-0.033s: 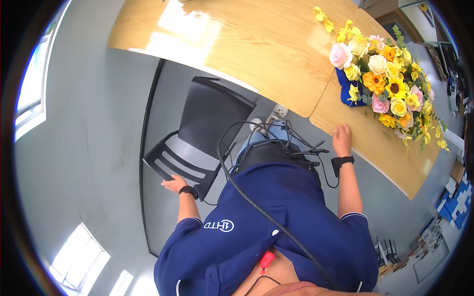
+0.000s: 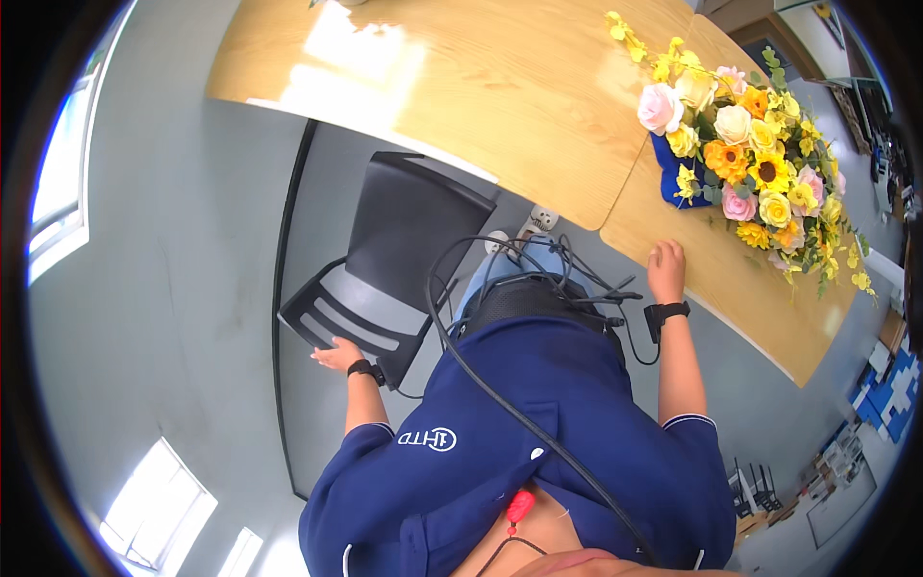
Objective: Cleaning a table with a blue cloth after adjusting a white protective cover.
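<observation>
My left hand (image 2: 336, 355) is at the slotted backrest of a black chair (image 2: 409, 223), which stands on my left, partly under the table. Its fingers are stretched out along the backrest's edge; from this angle I cannot tell whether they touch it. On the near edge of the light wood table (image 2: 500, 106), my right hand (image 2: 665, 269) rests with its fingers loosely bent and holds nothing visible. Beyond that hand lies a large arrangement of yellow, orange and pink flowers (image 2: 760, 163), with blue material (image 2: 673, 173) under its left side. Both wrists wear black bands.
Black cables (image 2: 567, 279) loop around my waist and hang near the chair. A grey wall (image 2: 163, 240) with bright windows (image 2: 159, 505) runs along the left. Shelves and stacked goods (image 2: 889, 394) stand far right, with dark chairs (image 2: 755, 489) at the lower right.
</observation>
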